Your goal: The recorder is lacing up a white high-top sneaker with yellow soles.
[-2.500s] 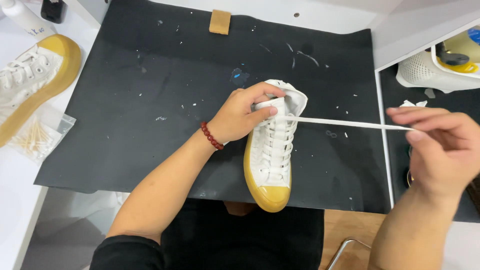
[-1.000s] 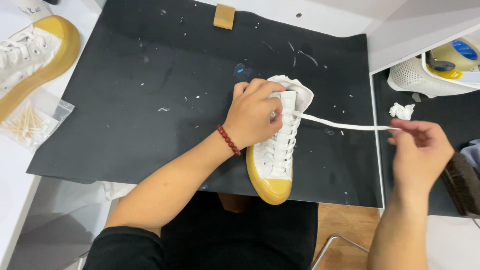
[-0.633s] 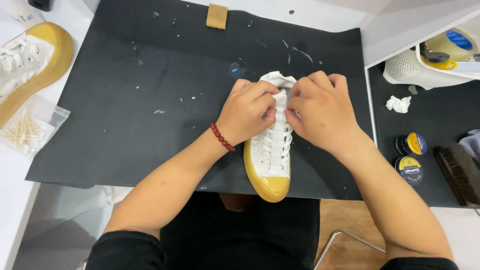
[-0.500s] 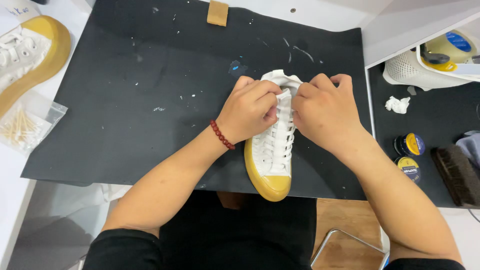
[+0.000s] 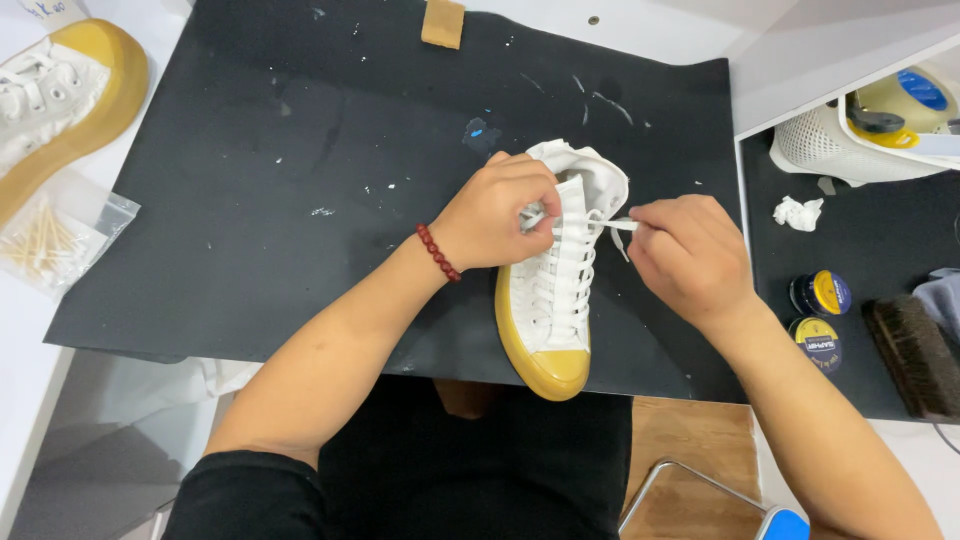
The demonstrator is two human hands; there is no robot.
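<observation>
From the head view, my left hand (image 5: 495, 215) sits on the upper collar of the white high-top shoe (image 5: 555, 290), its fingers (image 5: 530, 195) curled down narrow against the laces near the top eyelets; whether they pinch the lace I cannot tell. My right hand (image 5: 685, 255) is just beside it on the other side of the shoe, fingers closed on the flat white lace (image 5: 615, 224), which runs between the two sets of fingertips. The shoe lies on the black mat (image 5: 300, 200), amber toe cap toward me, below both sets of fingers. Well out past my right fingers I see a crumpled tissue (image 5: 798, 212), two polish tins (image 5: 820, 315) and a brush (image 5: 915, 355). Far beyond my left fingers lie a second shoe (image 5: 60, 95) and a bag of cotton swabs (image 5: 50, 240) on the worktop (image 5: 20, 360).
</observation>
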